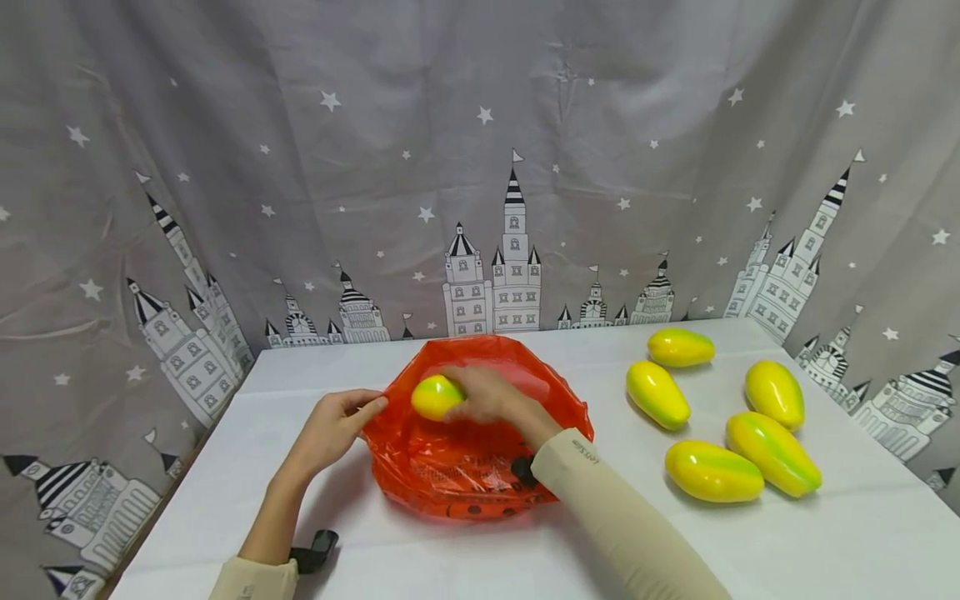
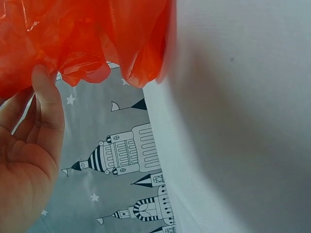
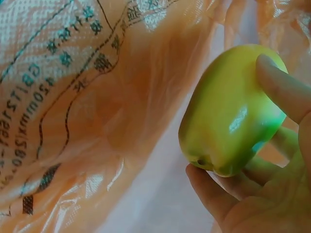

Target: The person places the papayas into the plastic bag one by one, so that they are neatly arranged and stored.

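Observation:
A red plastic bag [image 1: 480,487] with its mouth spread wide sits in the middle of the table. My left hand [image 1: 333,429] pinches the left edge of its rim between thumb and fingers. Inside the mouth, my right hand [image 1: 483,396] grips a glossy yellow-green papaya [image 1: 433,398]. In the right wrist view, the thumb lies over one side of the papaya [image 3: 228,111] and the fingers curl beneath it. Printed bag film [image 3: 97,121] surrounds it there. The left wrist view shows the orange-red bag film [image 2: 82,39] bunched above the left thumb.
Several more papayas lie loose on the right of the white table [image 1: 570,550], including one papaya [image 1: 681,347] at the back and another papaya [image 1: 714,472] nearer. A grey castle-print curtain [image 1: 480,167] hangs behind the table. A black strap [image 1: 318,550] is at the left wrist.

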A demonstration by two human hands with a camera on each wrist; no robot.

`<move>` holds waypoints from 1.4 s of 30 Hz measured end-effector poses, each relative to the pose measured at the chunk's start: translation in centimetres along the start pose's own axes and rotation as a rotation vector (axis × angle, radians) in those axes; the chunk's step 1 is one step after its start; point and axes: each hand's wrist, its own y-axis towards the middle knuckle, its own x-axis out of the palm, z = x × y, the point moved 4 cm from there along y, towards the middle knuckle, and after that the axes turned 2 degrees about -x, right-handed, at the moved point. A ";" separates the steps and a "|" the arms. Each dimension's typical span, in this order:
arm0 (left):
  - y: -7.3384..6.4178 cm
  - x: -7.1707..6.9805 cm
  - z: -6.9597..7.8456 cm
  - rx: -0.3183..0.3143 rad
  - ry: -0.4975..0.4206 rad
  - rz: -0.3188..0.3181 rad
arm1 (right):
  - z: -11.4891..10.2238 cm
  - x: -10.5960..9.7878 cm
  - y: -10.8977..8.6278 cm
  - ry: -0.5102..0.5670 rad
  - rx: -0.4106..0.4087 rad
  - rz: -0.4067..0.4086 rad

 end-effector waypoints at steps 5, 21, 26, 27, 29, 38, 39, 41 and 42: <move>0.0 0.0 0.0 0.009 -0.002 0.002 | 0.1 0.4 0.1 0.008 0.010 0.010; -0.2 0.2 0.0 -0.009 -0.026 0.001 | 0.4 1.8 -0.3 -0.013 0.051 0.009; -0.2 0.2 0.1 -0.002 -0.027 0.002 | 0.4 1.9 -0.1 -0.052 0.048 0.006; -0.2 0.2 0.1 -0.003 -0.028 0.002 | 0.4 1.9 -0.1 -0.052 0.049 0.009; -0.2 0.2 0.1 -0.005 -0.030 -0.002 | 0.5 1.9 -0.2 -0.039 0.054 0.012; -0.1 0.2 0.0 -0.004 -0.023 -0.003 | 0.6 1.4 -0.5 -0.016 0.028 0.025; -0.1 0.2 0.0 -0.005 -0.023 -0.004 | 0.5 1.3 -0.5 -0.023 0.023 0.026; -0.1 0.1 0.0 -0.003 -0.020 -0.003 | 0.4 1.1 -0.5 -0.046 0.017 0.028; -0.1 0.1 0.0 0.000 -0.019 -0.002 | 0.4 1.1 -0.6 -0.053 0.014 0.029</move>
